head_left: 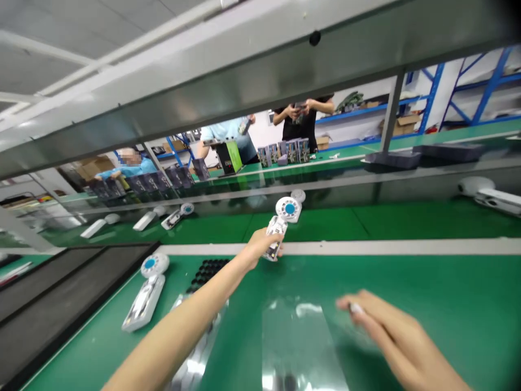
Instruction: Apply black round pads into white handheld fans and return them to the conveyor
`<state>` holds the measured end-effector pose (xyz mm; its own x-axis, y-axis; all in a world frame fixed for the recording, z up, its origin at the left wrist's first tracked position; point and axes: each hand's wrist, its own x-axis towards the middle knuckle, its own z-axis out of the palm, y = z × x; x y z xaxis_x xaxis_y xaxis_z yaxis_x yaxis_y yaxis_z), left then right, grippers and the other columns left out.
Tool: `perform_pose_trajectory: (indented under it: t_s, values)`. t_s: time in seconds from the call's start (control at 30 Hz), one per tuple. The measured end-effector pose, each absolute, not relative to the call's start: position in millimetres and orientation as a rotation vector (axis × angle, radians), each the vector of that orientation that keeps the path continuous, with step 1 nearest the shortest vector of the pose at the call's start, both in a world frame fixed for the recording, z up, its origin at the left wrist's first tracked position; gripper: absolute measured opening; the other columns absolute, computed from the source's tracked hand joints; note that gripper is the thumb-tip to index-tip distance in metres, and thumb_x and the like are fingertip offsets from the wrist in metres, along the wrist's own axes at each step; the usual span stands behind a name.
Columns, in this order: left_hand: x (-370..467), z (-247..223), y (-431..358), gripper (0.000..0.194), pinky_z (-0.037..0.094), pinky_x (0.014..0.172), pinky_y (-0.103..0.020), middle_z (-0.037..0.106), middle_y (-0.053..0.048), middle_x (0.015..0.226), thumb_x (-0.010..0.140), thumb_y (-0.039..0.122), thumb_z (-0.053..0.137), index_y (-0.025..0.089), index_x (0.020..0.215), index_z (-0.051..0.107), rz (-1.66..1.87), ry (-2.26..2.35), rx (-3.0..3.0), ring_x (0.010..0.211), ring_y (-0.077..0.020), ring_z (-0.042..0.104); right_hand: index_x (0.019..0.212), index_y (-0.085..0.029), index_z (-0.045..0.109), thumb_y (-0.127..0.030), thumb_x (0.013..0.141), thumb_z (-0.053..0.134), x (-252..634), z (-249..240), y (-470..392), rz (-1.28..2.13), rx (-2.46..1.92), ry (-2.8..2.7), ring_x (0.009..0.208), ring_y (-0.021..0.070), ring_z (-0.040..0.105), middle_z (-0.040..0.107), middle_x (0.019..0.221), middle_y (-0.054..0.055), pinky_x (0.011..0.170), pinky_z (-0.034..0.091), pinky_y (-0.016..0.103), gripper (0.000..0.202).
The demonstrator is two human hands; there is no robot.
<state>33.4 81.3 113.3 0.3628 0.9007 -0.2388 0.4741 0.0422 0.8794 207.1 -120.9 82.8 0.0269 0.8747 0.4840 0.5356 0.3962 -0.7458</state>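
Observation:
A white device with a round vented head and blue centre [287, 209] is in my left hand [260, 245]. My left fingers wrap round its open handle, where inner parts show. This hand is over the pale rail between the work surface and the green belt. Lower right, my right hand [386, 326] is slightly blurred above the green surface, thumb and fingers drawn together. A small white spot shows at its fingertips; I cannot tell what it is. Beside it lies a clear plastic sheet [297, 342]. A similar open device [144, 298] lies at the left.
Black round parts [207, 271] sit beyond my left forearm. Several white devices [144, 218] lie on the belt [334, 224], another [496, 195] at far right. A dark mat [73, 282] borders the left. Boxes [285, 152] and co-workers stand behind, under an overhead beam [244, 81].

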Motion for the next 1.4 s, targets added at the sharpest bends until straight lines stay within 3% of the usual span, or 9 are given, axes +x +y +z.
perform_pose_trajectory:
  t_s: [0.1,0.23,0.4,0.47,0.53,0.63,0.83,1.17,1.4]
  values:
    - [22,111,0,0.021,0.046,0.043,-0.023,0.060,0.001,0.067,0.073,0.030,0.058,0.018,0.087,0.049,0.444,1.089,1.529,0.048,-0.0119,0.057,0.103,-0.021,0.057,-0.019,0.093,0.037,200,106,-113,0.142,-1.149,-1.765,0.073,0.0172,0.058,0.058,0.085,0.005,0.063,0.047,0.026,0.023]
    - [4,113,-72,0.029,0.042,0.041,-0.020,0.058,0.001,0.064,0.070,0.037,0.063,0.017,0.085,0.048,0.434,0.908,1.515,0.046,-0.0112,0.055,0.095,-0.018,0.059,-0.017,0.092,0.040,187,122,-106,-0.156,-1.135,-1.805,0.060,0.0148,0.050,0.052,0.076,0.004,0.052,0.040,0.026,0.020]
    - [-9,112,-93,0.037,0.044,0.041,-0.021,0.058,-0.001,0.067,0.076,0.050,0.054,0.017,0.091,0.047,0.620,0.870,1.286,0.046,-0.0112,0.055,0.088,-0.021,0.058,-0.025,0.092,0.040,180,121,-95,0.467,-1.109,-1.451,0.054,0.0129,0.042,0.044,0.065,-0.002,0.046,0.032,0.025,0.019]
    - [-7,110,-85,0.036,0.047,0.043,-0.022,0.058,-0.001,0.068,0.079,0.050,0.050,0.016,0.090,0.046,0.813,0.912,1.149,0.048,-0.0109,0.055,0.086,-0.021,0.058,-0.032,0.092,0.039,176,113,-96,0.692,-1.167,-1.326,0.046,0.0117,0.033,0.034,0.057,-0.006,0.041,0.024,0.024,0.023]
    - [-1,104,-72,0.032,0.050,0.046,-0.024,0.058,-0.002,0.068,0.081,0.047,0.048,0.015,0.087,0.047,0.997,0.974,1.056,0.049,-0.0109,0.055,0.079,-0.020,0.058,-0.033,0.089,0.044,168,100,-102,0.807,-1.259,-1.448,0.047,0.0121,0.035,0.036,0.055,-0.006,0.043,0.026,0.024,0.021]
    - [10,89,-51,0.026,0.049,0.044,-0.023,0.057,-0.001,0.064,0.082,0.041,0.049,0.015,0.084,0.047,1.112,1.062,1.034,0.048,-0.0107,0.055,0.073,-0.018,0.056,-0.019,0.086,0.046,150,80,-115,0.798,-1.369,-1.928,0.062,0.0161,0.048,0.050,0.069,0.000,0.056,0.036,0.028,0.016]
    - [16,59,-39,0.028,0.046,0.043,-0.021,0.056,0.001,0.063,0.082,0.044,0.049,0.017,0.081,0.046,1.114,1.136,1.230,0.048,-0.0112,0.056,0.084,-0.018,0.054,-0.008,0.085,0.046,129,64,-115,0.529,-1.562,-2.335,0.070,0.0194,0.054,0.053,0.084,0.004,0.058,0.037,0.029,0.013]
    - [13,57,-39,0.032,0.044,0.048,-0.022,0.057,0.001,0.064,0.083,0.051,0.044,0.018,0.081,0.044,1.069,1.195,1.387,0.050,-0.0120,0.056,0.069,-0.020,0.044,-0.003,0.078,0.049,129,77,-111,0.907,-1.464,-2.131,0.070,0.0158,0.050,0.050,0.074,-0.002,0.062,0.035,0.027,0.020]
    - [8,68,-51,0.024,0.046,0.059,-0.023,0.056,0.001,0.073,0.071,0.031,0.061,0.017,0.083,0.046,0.994,1.167,1.412,0.063,-0.0120,0.055,0.070,-0.021,0.046,-0.019,0.080,0.048,152,98,-102,1.033,-1.252,-1.619,0.062,0.0150,0.044,0.048,0.065,-0.005,0.057,0.033,0.027,0.011]
